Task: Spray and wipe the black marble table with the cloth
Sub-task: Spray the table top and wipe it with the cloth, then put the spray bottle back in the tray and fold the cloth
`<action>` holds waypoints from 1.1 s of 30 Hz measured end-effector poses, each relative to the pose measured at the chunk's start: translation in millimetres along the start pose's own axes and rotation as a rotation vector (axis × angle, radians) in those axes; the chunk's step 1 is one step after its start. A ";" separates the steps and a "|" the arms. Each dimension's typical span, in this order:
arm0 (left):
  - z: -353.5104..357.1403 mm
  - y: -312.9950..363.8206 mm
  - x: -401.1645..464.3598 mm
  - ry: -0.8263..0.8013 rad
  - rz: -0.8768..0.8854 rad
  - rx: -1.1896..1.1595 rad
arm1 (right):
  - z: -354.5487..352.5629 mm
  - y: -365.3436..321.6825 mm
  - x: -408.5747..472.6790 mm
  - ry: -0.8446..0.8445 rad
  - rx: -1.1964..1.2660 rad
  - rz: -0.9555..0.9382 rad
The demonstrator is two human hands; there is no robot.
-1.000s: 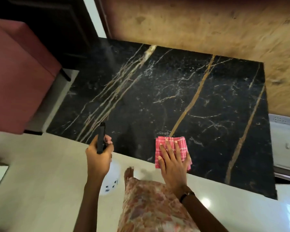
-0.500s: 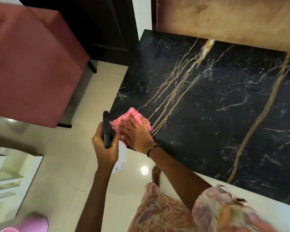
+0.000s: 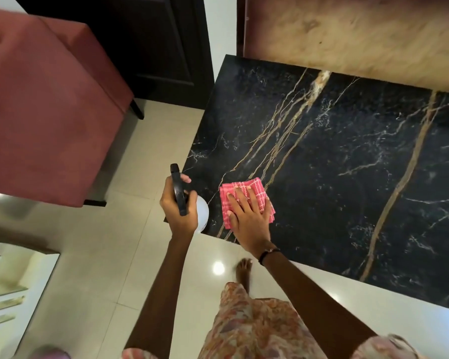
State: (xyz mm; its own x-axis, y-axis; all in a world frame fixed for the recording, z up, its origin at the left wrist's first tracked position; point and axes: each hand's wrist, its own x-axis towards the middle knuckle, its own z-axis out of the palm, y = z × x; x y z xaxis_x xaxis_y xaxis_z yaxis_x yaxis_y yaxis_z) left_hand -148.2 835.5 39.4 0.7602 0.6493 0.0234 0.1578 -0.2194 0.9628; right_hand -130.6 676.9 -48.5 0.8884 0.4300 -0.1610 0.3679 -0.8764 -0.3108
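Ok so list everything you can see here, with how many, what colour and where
marble table: one, black with gold veins, right
cloth: one, pink checked, folded, table's near-left corner
spray bottle: one, white with black head, off that corner
armchair: one, dusty red, upper left
floor: cream tiles
bracelet: one, dark, right wrist
foot: one, bare, on floor
left hand: grips bottle
right hand: flat on cloth

Head view, steeply downward, close above table (image 3: 347, 177)
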 end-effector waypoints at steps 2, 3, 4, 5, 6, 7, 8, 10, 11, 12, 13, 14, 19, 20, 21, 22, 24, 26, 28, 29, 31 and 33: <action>1.7 -0.7 1.0 0.024 0.007 0.004 | 2.2 -10.7 1.8 0.070 0.040 0.035; 1.9 -1.1 0.8 0.037 0.014 0.001 | 1.3 -14.1 1.6 0.098 0.098 0.024; 0.6 -1.7 -0.3 0.051 0.015 -0.008 | 0.2 -17.6 2.1 0.095 0.171 -0.001; -1.1 -3.6 -1.9 0.056 0.004 -0.026 | -2.9 -22.0 2.5 0.042 0.249 -0.047; -3.9 -4.8 -4.4 0.041 -0.022 -0.043 | -4.4 -27.1 3.0 -0.017 0.333 -0.108; -5.7 -6.6 -7.8 0.008 -0.050 -0.042 | -5.9 -33.4 3.4 -0.067 0.417 -0.167; -8.5 -6.9 -12.8 -0.032 -0.073 -0.030 | -5.2 -40.9 4.0 -0.103 0.485 -0.213; -9.8 -6.5 -19.6 -0.049 -0.099 -0.008 | 0.0 -54.6 6.9 -0.136 0.572 -0.245; -9.8 -7.6 -19.9 -0.028 -0.137 -0.006 | 2.0 -61.6 8.0 -0.143 0.598 -0.231; -9.6 -7.5 -19.2 -0.030 -0.202 -0.008 | 4.7 -67.7 9.8 -0.144 0.612 -0.199; -9.8 -8.8 -18.8 -0.051 -0.264 0.008 | 6.5 -72.9 10.8 -0.140 0.612 -0.166; -10.6 -13.5 -19.3 -0.067 -0.320 0.051 | 8.7 -76.2 11.9 -0.127 0.604 -0.142; -12.7 -17.6 -34.6 -0.089 -0.443 0.164 | 7.8 -80.1 9.5 -0.103 0.616 -0.084; -12.0 -11.5 -36.5 -0.105 -0.450 0.158 | 5.4 -79.6 7.8 -0.086 0.612 -0.083; -11.4 -6.9 -37.8 -0.114 -0.464 0.150 | 2.3 -77.9 5.5 -0.065 0.608 -0.083; -10.8 -2.2 -39.1 -0.117 -0.465 0.146 | -0.1 -76.0 3.0 -0.044 0.608 -0.085; -9.3 9.0 -44.7 -0.134 -0.429 0.154 | -11.1 -70.2 -4.8 0.001 0.613 -0.099; -3.4 26.0 -52.3 -0.179 -0.372 0.172 | -23.0 -60.6 -13.7 0.043 0.641 -0.102; 5.3 44.0 -60.1 -0.240 -0.293 0.175 | -37.6 -49.6 -23.8 0.092 0.687 -0.067; 10.7 53.4 -64.4 -0.270 -0.265 0.184 | -47.3 -43.4 -30.0 0.119 0.712 -0.049; 26.2 72.8 -75.2 -0.309 -0.256 0.196 | -66.1 -26.1 -42.7 0.179 0.758 -0.015; 43.0 91.8 -89.9 -0.338 -0.279 0.207 | -84.5 -6.8 -56.9 0.220 0.783 0.007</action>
State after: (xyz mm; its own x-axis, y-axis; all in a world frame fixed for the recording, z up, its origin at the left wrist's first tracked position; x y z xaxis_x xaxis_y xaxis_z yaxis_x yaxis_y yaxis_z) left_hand -175.0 725.6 114.0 0.8277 0.4387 -0.3500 0.4810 -0.2333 0.8451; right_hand -160.5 640.1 42.0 0.9534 0.3016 -0.0028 0.1359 -0.4379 -0.8887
